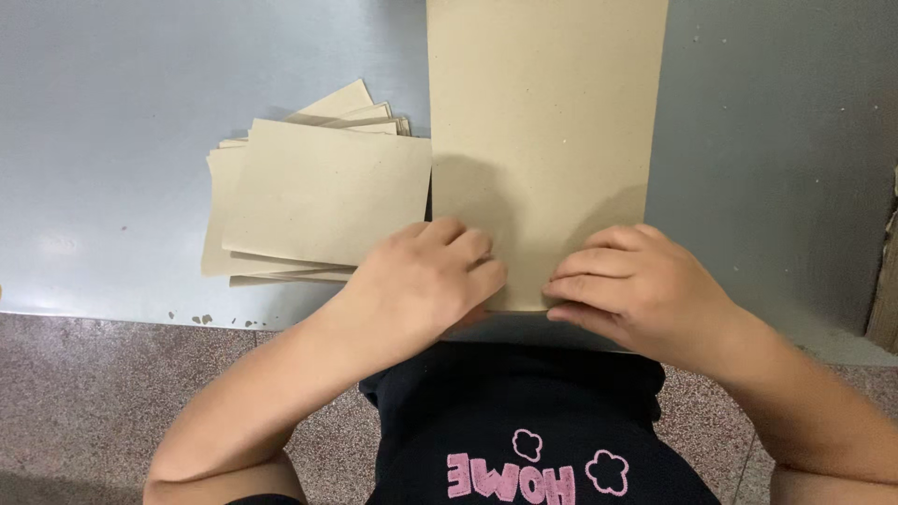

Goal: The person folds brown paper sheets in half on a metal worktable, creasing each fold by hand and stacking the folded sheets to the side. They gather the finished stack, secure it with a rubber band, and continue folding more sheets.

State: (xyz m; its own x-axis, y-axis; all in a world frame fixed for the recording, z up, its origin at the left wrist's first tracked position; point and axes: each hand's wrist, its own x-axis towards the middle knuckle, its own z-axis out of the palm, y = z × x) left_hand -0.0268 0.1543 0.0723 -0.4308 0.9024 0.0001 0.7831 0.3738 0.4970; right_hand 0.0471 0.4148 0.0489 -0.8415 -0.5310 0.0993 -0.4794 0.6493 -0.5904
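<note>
A long tan paper sheet (547, 122) lies flat on the grey table (112, 159), running from the top of the view down to the near edge. My left hand (426, 281) rests with curled fingers on the sheet's near left corner. My right hand (636, 290) presses its fingertips on the near right part of the same sheet. Both hands pinch or hold down the sheet's near edge; the edge itself is partly hidden under my fingers.
A loose stack of several folded tan paper pieces (318, 196) lies on the table just left of the long sheet. The table's near edge runs above a speckled stone floor (84, 402). A cardboard edge (884, 299) shows at the far right.
</note>
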